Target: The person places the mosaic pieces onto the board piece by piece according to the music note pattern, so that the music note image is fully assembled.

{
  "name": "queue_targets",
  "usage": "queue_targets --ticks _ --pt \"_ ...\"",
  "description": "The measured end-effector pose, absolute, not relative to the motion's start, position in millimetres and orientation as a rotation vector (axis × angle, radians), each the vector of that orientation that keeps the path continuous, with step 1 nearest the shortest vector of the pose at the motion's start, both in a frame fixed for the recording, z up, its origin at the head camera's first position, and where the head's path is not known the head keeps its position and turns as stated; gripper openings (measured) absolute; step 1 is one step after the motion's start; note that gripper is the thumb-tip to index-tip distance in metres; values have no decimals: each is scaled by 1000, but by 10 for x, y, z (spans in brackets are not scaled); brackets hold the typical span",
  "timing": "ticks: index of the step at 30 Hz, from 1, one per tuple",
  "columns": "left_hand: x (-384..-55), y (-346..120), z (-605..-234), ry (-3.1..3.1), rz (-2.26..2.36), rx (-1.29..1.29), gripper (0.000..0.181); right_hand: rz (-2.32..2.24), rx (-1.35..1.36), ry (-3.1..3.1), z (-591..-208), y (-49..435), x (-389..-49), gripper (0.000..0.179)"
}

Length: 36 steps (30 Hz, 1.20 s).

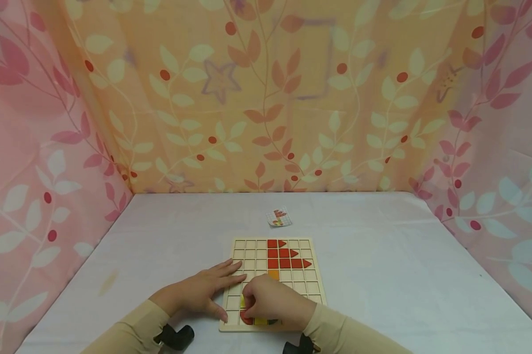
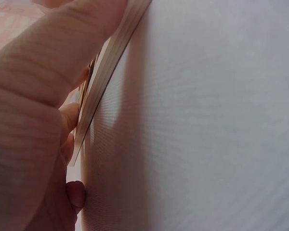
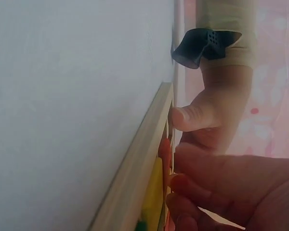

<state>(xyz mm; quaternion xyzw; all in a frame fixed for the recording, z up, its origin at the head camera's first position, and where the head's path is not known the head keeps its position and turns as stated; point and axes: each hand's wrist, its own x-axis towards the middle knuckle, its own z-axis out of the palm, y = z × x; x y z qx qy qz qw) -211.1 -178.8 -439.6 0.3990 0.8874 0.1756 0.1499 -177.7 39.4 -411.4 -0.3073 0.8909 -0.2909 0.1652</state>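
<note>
A wooden grid board (image 1: 319, 294) holds red, orange, yellow and dark green pieces. The left hand (image 1: 199, 291) rests along the board's left side, its fingers extended over the rim and the thumb near the lower left corner. At the lower left cells, the curled right hand (image 1: 276, 301) has its thumb and fingertips at a rounded red piece (image 1: 246, 318), seeming to pinch it at the board. A yellow piece (image 1: 242, 301) shows just above. Beside the red piece, another yellow piece (image 3: 154, 190) lies in the bottom row. The right hand hides several middle cells.
A small printed card (image 1: 279, 217) with a coloured grid picture lies beyond the board. Red squares (image 1: 272, 253) with pointed ends fill parts of the upper rows, above an orange square (image 1: 273, 275). A white cloth (image 1: 380, 255) covers the table, with patterned curtains around it.
</note>
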Motion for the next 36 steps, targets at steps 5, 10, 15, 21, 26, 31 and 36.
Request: queue_targets --ticks 5,10,15,21,26,31,36 --pt "-2118 -1799 -4402 2549 509 1164 89 -831 -924 2532 -4145 385 -1774 23" --pt "-2114 -1814 -4431 2546 517 1182 89 -803 -950 2543 -4167 379 -1763 23" --pt "-2113 -1828 -4463 2558 499 1199 90 -828 -917 2535 -4187 386 -1771 25" --pt "-2127 -1837 -4455 2560 500 1209 89 -792 -912 2549 -4185 381 -1783 27" --pt "-2144 -1833 -4474 2554 500 1222 89 -784 -914 2532 -4141 449 -1828 24" --pt "-2151 -1806 -4474 2549 480 1193 90 -813 -902 2571 -4033 669 -1976 22" --pt "-2145 -1780 -4409 2517 473 1100 91 -885 -868 2627 -3868 944 -2160 17"
